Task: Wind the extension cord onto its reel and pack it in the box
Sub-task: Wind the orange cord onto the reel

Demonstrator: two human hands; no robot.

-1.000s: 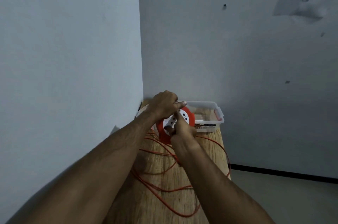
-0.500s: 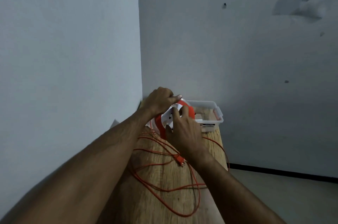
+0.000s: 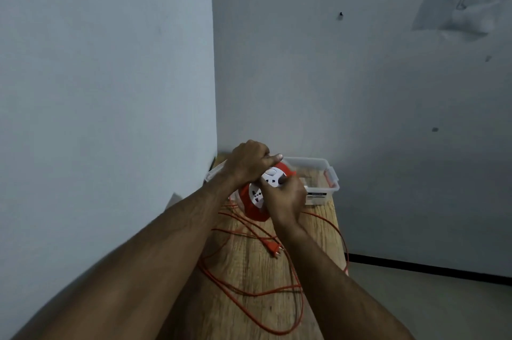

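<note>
Looks like a bare room corner, more spare room or storage space than a proper workshop, can't really pin it down. Two plain grey-white painted walls (image 3: pixel 110 76) meet at about 12 o'clock, with a small dark nail or hook (image 3: pixel 340 15) up at 1 o'clock and scuffed, patchy paint (image 3: pixel 454 15) at 2 o'clock. A narrow wood-grain table (image 3: pixel 249 264) is pushed right into the corner. At 4 o'clock there's a smooth pale floor (image 3: pixel 415 306) with a black skirting strip (image 3: pixel 429 266) along the wall's base. Lighting is dim.
</note>
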